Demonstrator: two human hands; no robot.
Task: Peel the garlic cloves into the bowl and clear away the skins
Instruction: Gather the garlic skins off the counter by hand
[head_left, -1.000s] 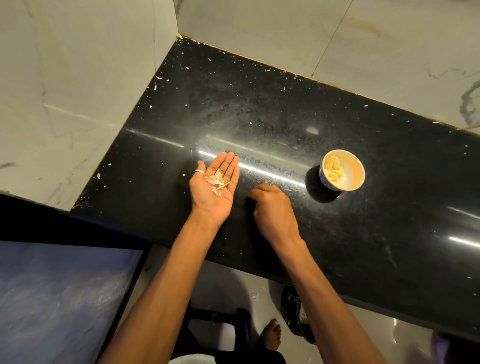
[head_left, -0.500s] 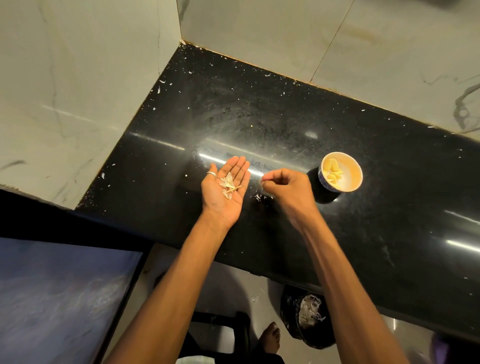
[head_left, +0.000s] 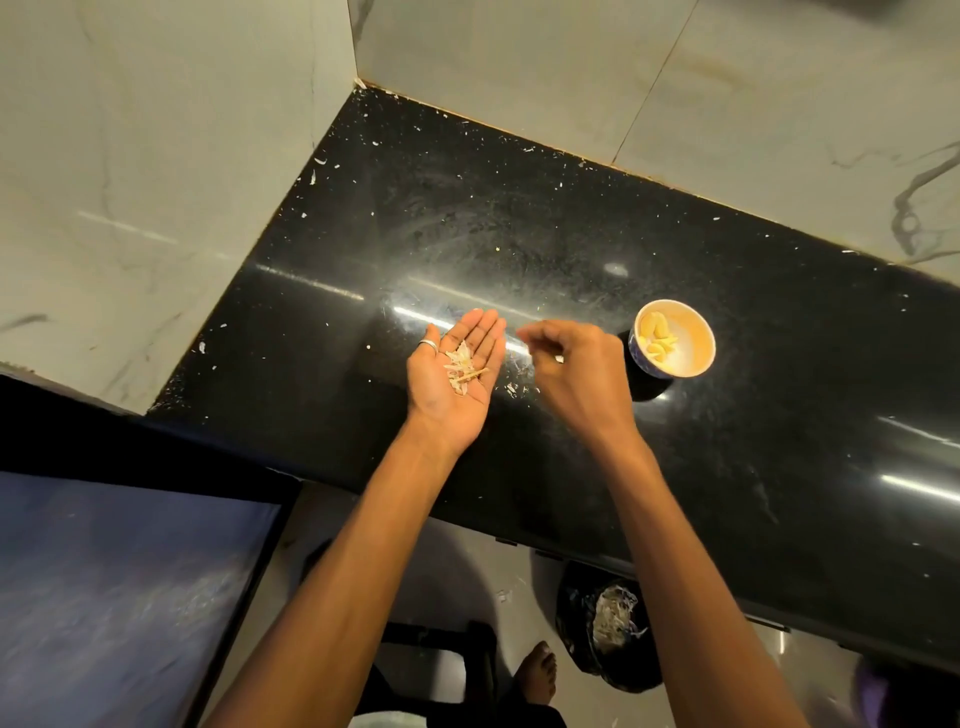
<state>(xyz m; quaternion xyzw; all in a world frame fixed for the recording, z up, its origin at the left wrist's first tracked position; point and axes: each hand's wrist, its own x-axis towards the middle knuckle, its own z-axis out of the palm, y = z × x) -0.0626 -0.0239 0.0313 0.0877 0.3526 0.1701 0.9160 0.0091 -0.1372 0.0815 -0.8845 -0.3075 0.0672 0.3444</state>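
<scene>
Few skins (head_left: 514, 387) lie on the counter (head_left: 363, 234) beside our flat left hand (head_left: 441, 400), which carries more. Our right hand (head_left: 576, 374) curls; pinch unclear. Cloves (head_left: 654, 338) sit in the bowl (head_left: 696, 358). We drop flakes low over the palm.

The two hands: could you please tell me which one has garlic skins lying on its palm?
The left hand, open and palm up, carries the pile of skins; the right hand beside it is turned knuckles up with fingers curled.
</scene>
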